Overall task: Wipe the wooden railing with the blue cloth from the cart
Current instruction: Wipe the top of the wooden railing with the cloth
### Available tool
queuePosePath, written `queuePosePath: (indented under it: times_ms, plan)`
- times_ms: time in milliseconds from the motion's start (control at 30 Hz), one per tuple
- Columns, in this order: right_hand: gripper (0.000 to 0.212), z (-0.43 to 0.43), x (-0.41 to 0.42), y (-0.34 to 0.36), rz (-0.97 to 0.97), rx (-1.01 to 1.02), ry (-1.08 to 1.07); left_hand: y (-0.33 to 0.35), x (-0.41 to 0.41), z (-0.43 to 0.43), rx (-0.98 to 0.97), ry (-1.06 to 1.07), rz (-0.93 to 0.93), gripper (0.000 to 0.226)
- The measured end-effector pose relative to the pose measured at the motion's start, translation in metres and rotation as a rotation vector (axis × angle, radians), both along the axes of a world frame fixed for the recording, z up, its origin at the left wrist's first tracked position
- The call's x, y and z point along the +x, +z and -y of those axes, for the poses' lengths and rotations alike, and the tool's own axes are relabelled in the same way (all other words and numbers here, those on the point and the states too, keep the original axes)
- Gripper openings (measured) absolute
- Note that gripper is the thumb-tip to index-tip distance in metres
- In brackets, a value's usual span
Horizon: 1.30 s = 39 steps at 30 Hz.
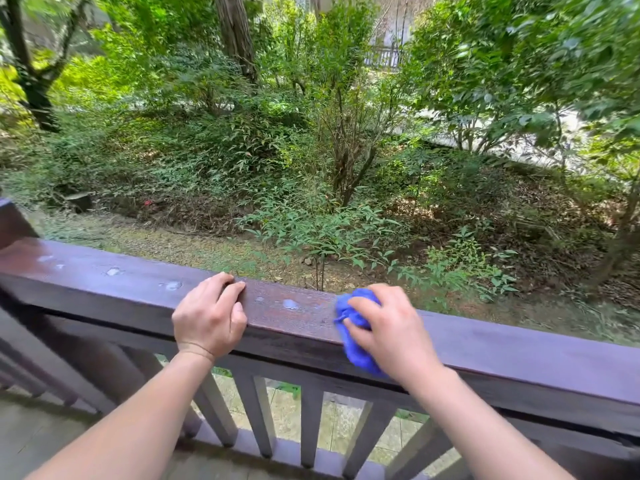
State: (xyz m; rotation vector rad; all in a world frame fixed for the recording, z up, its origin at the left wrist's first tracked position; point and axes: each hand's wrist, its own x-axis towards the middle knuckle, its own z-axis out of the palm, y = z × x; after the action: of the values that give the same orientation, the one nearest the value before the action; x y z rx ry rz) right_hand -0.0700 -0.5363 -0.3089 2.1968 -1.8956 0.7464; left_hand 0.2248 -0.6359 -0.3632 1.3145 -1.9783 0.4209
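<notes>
A dark brown wooden railing (114,289) runs across the view from the left edge down to the right edge. Several pale wet or dusty spots (290,304) mark its flat top. My right hand (391,332) presses a bunched blue cloth (353,336) onto the top and front face of the rail. The cloth shows at the hand's left side and below it; the rest is under my palm. My left hand (209,315) grips the rail about a hand's width to the left, fingers curled over its far edge. The cart is out of view.
Vertical balusters (311,420) stand below the rail, with paving visible between them. A corner post (14,223) rises at the far left. Beyond the rail lie a slope of shrubs (311,223), trees and leaf litter, and a pale path (512,150) at the right.
</notes>
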Motion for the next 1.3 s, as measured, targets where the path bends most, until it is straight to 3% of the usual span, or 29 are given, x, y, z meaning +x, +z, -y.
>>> queuePosePath:
  times_ms: [100,267,433,600,800,967,1167,1300]
  plan:
    - [0.023,0.011,-0.002,0.006,0.126,-0.003,-0.226,0.003,-0.001,-0.001,-0.003,-0.005,0.001,0.040]
    - [0.028,-0.009,0.031,-0.012,-0.065,-0.037,0.139,0.003,0.000,-0.001,-0.010,-0.001,0.005,0.040]
    - [0.026,0.026,0.038,0.010,0.085,0.036,-0.134,0.006,-0.002,-0.003,-0.009,-0.004,0.004,0.040]
    - [0.030,0.005,0.056,-0.009,-0.046,0.002,0.146,0.005,-0.001,-0.002,-0.026,0.004,0.004,0.040]
    - [0.023,0.031,0.060,0.007,0.076,0.040,-0.108,0.007,-0.002,-0.004,0.001,0.004,0.009,0.039]
    - [0.029,-0.003,0.067,-0.015,-0.064,-0.028,0.194,0.008,0.000,-0.003,0.019,0.000,0.004,0.038]
    - [0.030,0.039,0.083,0.008,0.063,0.078,-0.092,0.009,-0.001,-0.005,0.036,-0.002,0.006,0.040]
    - [0.028,0.006,0.083,-0.011,-0.052,-0.003,0.156,0.008,-0.001,-0.003,0.016,-0.017,-0.009,0.039]
